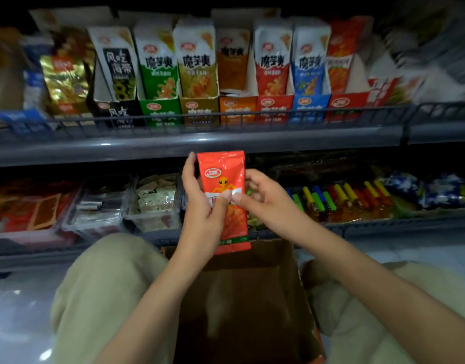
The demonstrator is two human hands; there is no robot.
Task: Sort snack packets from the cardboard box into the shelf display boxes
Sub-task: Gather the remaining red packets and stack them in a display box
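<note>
A red snack packet point(223, 174) stands upright in front of the lower shelf, above the open cardboard box point(252, 298) between my knees. My left hand point(200, 206) grips the packet's left edge, thumb across its front. My right hand point(263, 198) pinches the packet's right side at mid-height. On the upper shelf stands a row of display boxes: black point(115, 111), green point(160, 109), olive point(200, 109), orange point(238, 107), red point(274, 107), blue point(309, 107) and another red one point(344, 105). The orange box looks nearly empty at the front.
A wire rail point(226, 119) runs along the upper shelf's front edge. The lower shelf holds clear plastic tubs point(152, 200) of wrapped snacks at the left and coloured tube sweets point(344, 200) at the right. My knees flank the cardboard box on a pale floor.
</note>
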